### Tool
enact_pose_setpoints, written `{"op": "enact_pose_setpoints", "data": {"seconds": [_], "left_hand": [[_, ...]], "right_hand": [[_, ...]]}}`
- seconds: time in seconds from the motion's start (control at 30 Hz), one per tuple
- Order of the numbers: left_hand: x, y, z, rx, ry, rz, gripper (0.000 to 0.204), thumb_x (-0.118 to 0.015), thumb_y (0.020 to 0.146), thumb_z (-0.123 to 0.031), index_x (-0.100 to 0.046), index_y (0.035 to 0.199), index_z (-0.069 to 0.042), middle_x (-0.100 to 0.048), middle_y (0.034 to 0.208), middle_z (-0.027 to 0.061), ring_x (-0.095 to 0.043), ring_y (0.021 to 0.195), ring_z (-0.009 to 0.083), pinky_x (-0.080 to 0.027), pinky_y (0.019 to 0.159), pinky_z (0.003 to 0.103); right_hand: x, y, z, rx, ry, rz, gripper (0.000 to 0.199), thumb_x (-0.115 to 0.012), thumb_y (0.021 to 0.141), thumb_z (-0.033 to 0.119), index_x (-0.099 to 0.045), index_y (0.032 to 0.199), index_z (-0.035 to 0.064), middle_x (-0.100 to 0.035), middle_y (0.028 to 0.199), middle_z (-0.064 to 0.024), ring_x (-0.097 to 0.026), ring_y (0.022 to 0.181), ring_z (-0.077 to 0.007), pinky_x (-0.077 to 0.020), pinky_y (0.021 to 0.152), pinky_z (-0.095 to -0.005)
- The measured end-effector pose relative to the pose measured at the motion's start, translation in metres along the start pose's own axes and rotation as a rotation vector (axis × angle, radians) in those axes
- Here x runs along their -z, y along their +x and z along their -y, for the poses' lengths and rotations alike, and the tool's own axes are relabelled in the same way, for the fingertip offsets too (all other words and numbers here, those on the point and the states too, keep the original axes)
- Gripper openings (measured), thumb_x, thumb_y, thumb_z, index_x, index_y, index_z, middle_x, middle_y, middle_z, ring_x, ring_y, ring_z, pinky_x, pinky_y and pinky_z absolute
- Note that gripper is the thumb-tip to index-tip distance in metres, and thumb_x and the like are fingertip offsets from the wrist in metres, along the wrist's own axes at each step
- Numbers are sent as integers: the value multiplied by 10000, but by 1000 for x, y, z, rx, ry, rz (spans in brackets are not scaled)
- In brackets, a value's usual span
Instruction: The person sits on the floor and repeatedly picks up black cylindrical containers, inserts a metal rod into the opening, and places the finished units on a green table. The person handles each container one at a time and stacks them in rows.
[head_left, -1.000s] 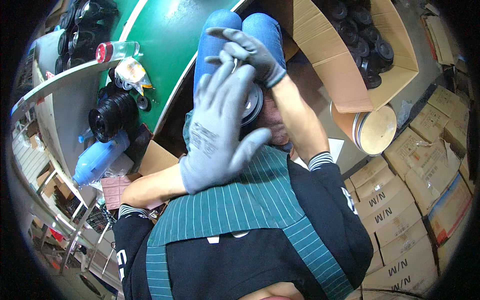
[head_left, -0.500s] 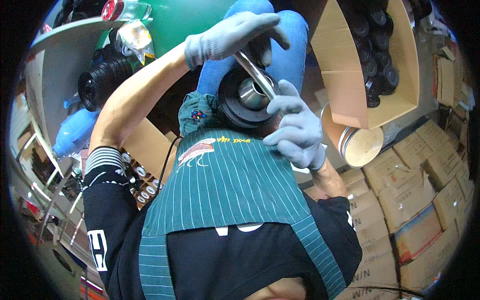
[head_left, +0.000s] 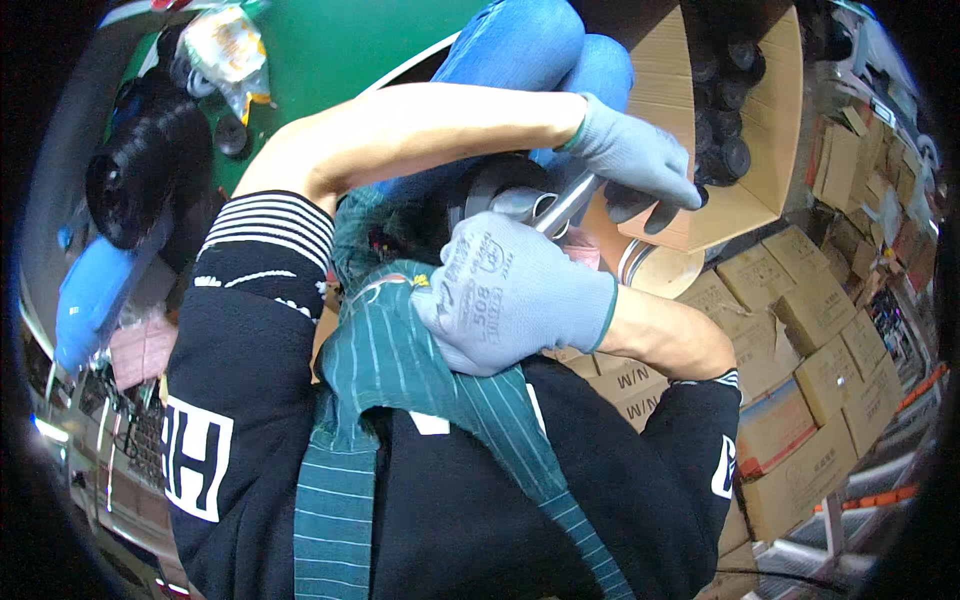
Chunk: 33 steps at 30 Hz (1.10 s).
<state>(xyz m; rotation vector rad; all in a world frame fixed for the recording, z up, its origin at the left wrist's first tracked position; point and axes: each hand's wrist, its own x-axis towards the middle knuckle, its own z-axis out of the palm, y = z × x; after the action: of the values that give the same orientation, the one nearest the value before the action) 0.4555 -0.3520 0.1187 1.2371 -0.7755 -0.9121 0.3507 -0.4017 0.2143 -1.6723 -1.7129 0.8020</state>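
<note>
Both my hands wear grey gloves. A shiny metal bar (head_left: 573, 204) slants between them, over my lap. My left hand (head_left: 640, 160) is closed at the bar's upper end, its fingers curled and in shadow. Against the green striped apron (head_left: 365, 345), my right hand (head_left: 520, 295) is closed around the lower end, back of the glove up; that end is hidden. Just beyond the right hand, a black round part (head_left: 478, 185) lies on my lap, mostly covered. A shiny metal cylinder (head_left: 523, 203) sits at its middle.
An open cardboard box (head_left: 775, 120) with several black round parts stands at the far right, beside a round container (head_left: 668, 270). Stacked cartons (head_left: 800, 330) fill the right. At the left are a black ribbed stack (head_left: 145, 170), a blue object (head_left: 95, 300) and a plastic bag (head_left: 225, 50).
My left hand has swung right with the bar's upper end, toward the box. My right hand has moved left and nearer my body, turning its back up. The bar now slants the other way.
</note>
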Motion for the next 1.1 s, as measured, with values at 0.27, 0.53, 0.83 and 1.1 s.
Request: {"op": "enact_pose_setpoints", "data": {"seconds": [0.27, 0.53, 0.83, 1.1], "left_hand": [[21, 2, 17, -122, 181, -128, 752, -425, 1129, -584, -825, 901, 10, -708, 689, 123, -680, 651, 212, -581, 709, 370], [78, -179, -9, 230, -241, -997, 729, -390, 1106, -640, -742, 1294, -30, -778, 991, 64, -653, 780, 119, -503, 763, 260], [34, -248, 91, 696, 758, -1526, 706, -675, 993, -513, -547, 1576, -137, -751, 1277, 236, -742, 1145, 407, -572, 971, 490], [18, -255, 50, 593, 1266, -1356, 672, -729, 982, -315, -533, 1548, -12, -657, 1382, 256, -622, 1293, 441, -497, 1097, 519]], "right_hand": [[24, -22, 4, -96, 21, -291, 182, -707, 812, 329, -709, 801, 147, -650, 693, -76, -659, 663, -275, -518, 660, -402], [-34, -108, 22, -583, 585, -1089, 980, -686, 964, 590, -333, 1678, 19, -372, 1710, -230, -380, 1578, -375, -278, 1303, -561], [-68, -97, -5, -730, 101, -696, 1111, -999, 600, 520, -601, 1562, 131, -441, 1685, -243, -527, 1493, -399, -414, 1201, -509], [13, -100, -8, -539, 518, -1160, 863, -1034, 643, 185, -709, 1422, 3, -463, 1644, -280, -529, 1467, -331, -465, 1204, -433]]}}
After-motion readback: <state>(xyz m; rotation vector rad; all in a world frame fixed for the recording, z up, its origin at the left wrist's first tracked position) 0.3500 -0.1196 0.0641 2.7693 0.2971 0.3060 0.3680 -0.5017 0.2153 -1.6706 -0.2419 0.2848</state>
